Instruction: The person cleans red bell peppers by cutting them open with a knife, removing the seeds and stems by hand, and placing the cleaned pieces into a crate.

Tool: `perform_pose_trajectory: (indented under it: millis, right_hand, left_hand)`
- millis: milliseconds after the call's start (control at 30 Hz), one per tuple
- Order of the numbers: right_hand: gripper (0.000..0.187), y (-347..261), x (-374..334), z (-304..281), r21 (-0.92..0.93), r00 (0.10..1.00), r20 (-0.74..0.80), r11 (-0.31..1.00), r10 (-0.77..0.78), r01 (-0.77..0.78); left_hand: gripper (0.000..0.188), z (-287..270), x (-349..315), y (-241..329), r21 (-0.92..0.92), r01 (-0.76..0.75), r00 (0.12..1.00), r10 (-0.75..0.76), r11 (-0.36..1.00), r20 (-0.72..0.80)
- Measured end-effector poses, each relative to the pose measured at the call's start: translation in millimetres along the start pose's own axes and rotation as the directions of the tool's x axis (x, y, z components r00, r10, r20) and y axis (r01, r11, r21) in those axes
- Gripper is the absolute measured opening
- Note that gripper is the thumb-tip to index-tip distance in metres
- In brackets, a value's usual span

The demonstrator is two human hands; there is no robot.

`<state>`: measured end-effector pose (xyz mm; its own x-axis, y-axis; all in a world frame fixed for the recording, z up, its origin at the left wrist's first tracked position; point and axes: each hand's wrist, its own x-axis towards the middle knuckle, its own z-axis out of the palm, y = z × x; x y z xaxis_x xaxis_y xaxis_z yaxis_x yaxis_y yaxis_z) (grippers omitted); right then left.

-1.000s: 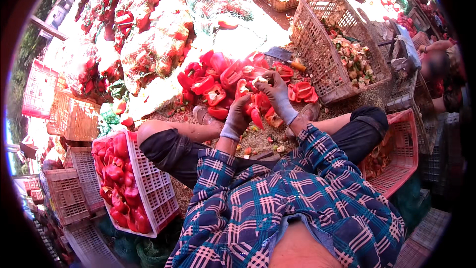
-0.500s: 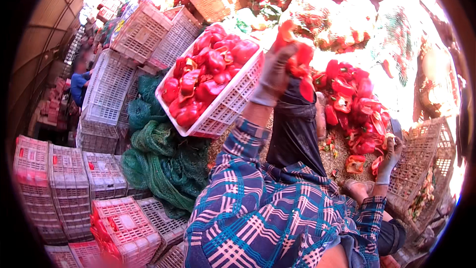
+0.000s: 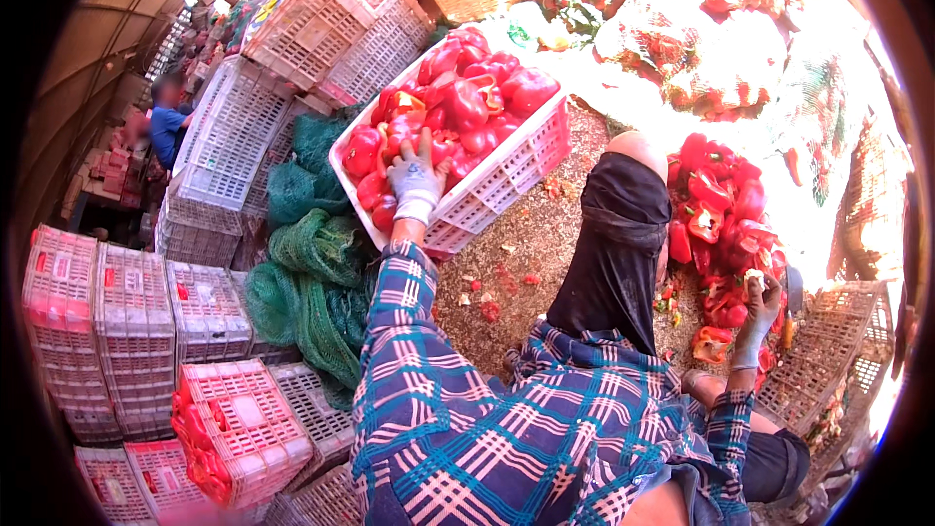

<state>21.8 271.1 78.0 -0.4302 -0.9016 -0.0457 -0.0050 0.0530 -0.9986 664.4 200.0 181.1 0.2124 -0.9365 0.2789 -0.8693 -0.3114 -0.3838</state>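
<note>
Plastic crates (image 3: 136, 341) stand stacked at the far left; beyond them, higher up, is a person in a blue shirt (image 3: 168, 127). A tipped red-and-white crate (image 3: 248, 419) with peppers showing at its side sits nearer, and green netting (image 3: 317, 258) lies bunched beside the stacks.

Next comes a white and red crate (image 3: 502, 182) filled with red peppers (image 3: 467, 105). The gloved left hand (image 3: 417, 180) is spread over the peppers at the crate's near corner, touching them with its fingers unclenched.

The littered floor (image 3: 516, 253) shows between this crate and the person's bent, dark-clad leg (image 3: 609, 244). Right of the leg lies a pile of red peppers (image 3: 721, 193), some of them cut open, below bulging mesh sacks (image 3: 691, 49).

Beside the pile's near end, the gloved right hand (image 3: 758, 319) pinches a small pale piece (image 3: 754, 278). A slotted crate (image 3: 813, 346) leans at the far right.
</note>
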Motion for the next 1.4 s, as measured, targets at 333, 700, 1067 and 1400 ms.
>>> perform_pose_trajectory:
  millis: [333,700,1067,1400]
  right_hand:
    - [0.037,-116.8,3.0,66.7,0.863,0.908,0.419,0.308,0.004,-0.399]
    - [0.041,-118.3,-35.0,95.6,0.816,0.983,0.058,0.575,-0.175,0.054]
    - [0.057,-125.2,-81.0,-28.8,-0.486,0.962,0.266,0.871,0.063,0.078]
    - [0.047,-76.0,-82.8,12.4,-0.643,0.949,-0.157,0.758,-0.274,0.112]
  left_hand:
    - [0.061,-50.8,43.1,25.0,-0.275,-0.151,0.989,0.146,0.949,-0.041]
    - [0.035,-215.2,-78.5,380.9,-0.79,0.395,0.553,0.808,-0.468,-0.202]
    - [0.023,-166.4,-117.1,422.2,-0.903,0.299,0.224,0.943,-0.308,-0.247]
    - [0.019,-177.4,-149.8,427.8,-0.878,0.288,0.369,0.89,-0.383,-0.268]
